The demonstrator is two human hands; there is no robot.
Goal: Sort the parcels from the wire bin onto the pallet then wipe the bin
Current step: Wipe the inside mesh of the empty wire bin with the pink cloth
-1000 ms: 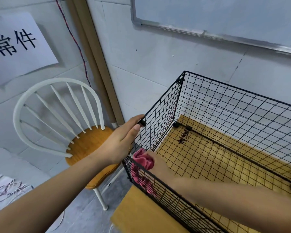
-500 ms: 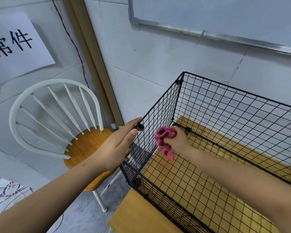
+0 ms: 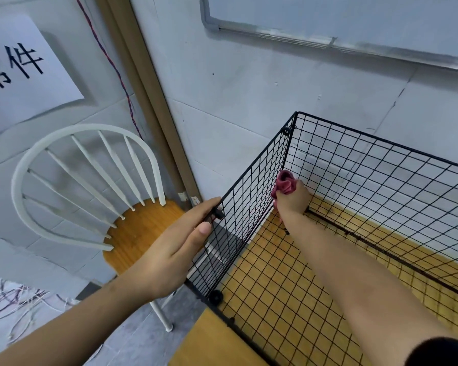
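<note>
**Cloth has reached the far corner of the bin's left panel; wiping under way**

Since a second ago the right hand (image 3: 292, 199) has travelled from the near lower corner of the wire bin (image 3: 381, 180), along the inside of its left panel, to the far corner at about 12 o'clock from the bin's centre. It is closed in a fist round a bunched pink cloth (image 3: 284, 184), which shows above the knuckles and is pressed against the mesh close to where the left and back panels meet, just above the floor of the bin.

The left hand (image 3: 169, 257) has kept its post at about 9 o'clock. Its fingers and thumb pinch the top wire of the left panel beside a black connector, steadying it from outside.

No parcels are visible in the bin; the mesh floor shows only the wooden surface (image 3: 217, 342) beneath. The pallet is not in view. Judgement: sorting appears finished and the wiping stage is in progress, with one pass of the left panel about complete. The back and right panels and the floor probably remain to be done.

A white chair (image 3: 85, 186) stands at 9 o'clock, well clear of the work.
</note>
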